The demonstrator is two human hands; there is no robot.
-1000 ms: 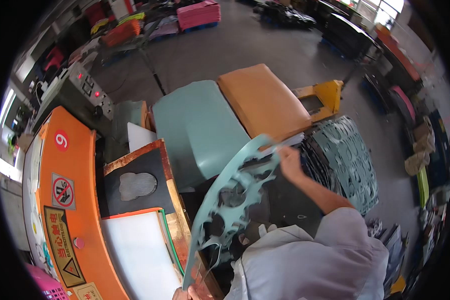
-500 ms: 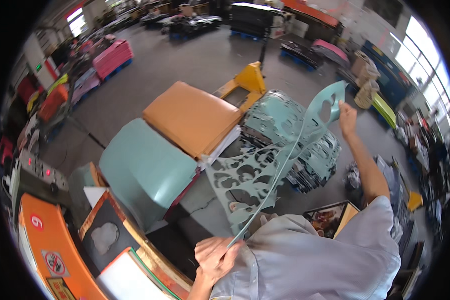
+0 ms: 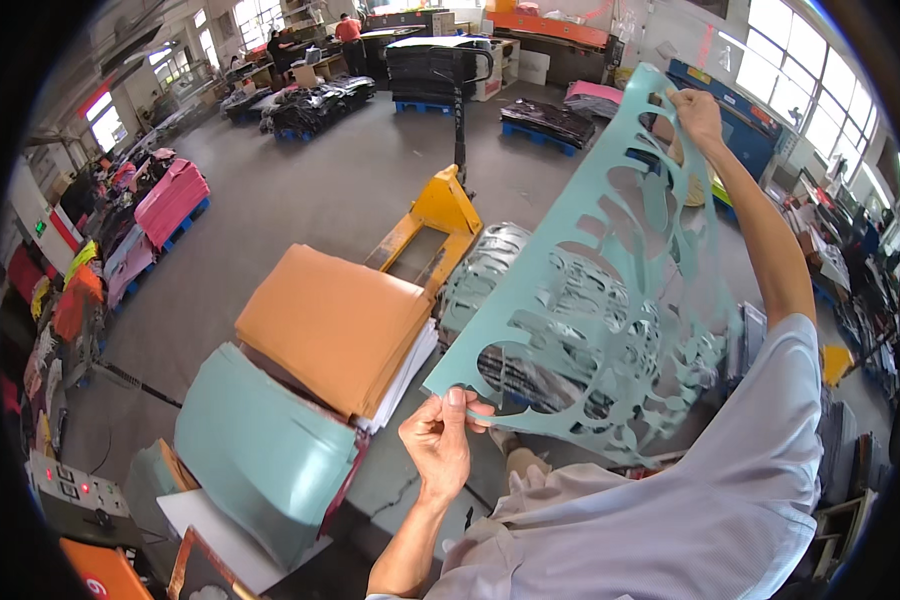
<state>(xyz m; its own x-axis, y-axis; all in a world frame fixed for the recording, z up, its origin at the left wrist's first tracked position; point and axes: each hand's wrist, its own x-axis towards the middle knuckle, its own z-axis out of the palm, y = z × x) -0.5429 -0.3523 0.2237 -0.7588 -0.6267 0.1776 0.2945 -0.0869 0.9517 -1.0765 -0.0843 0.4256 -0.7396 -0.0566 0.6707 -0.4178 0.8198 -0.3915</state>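
A thin teal sheet (image 3: 526, 284), pierced with many rounded cut-outs, hangs stretched slantwise between my hands. My left hand (image 3: 438, 440) pinches its near left corner between thumb and fingers. Up at the far right, my right hand (image 3: 698, 118) grips the opposite corner with the arm reached out. Below and behind the sheet lies a pile of similar cut-out sheets (image 3: 478, 265), partly seen through the holes. A stack of uncut teal sheets (image 3: 260, 440) is left of my left hand, and a stack of orange sheets (image 3: 330, 320) sits just beyond it.
A yellow pallet jack (image 3: 445, 205) stands behind the orange stack. Pink sheets (image 3: 173, 200) are piled at the far left, and dark stacks (image 3: 435, 75) rest on blue pallets at the back. An orange machine panel (image 3: 105, 572) and a control box (image 3: 75, 485) are at lower left.
The sheet was edge-on and folded over the pile; now it is lifted and spread broadside. Both hands have risen in view, still holding it. The view has tilted up.
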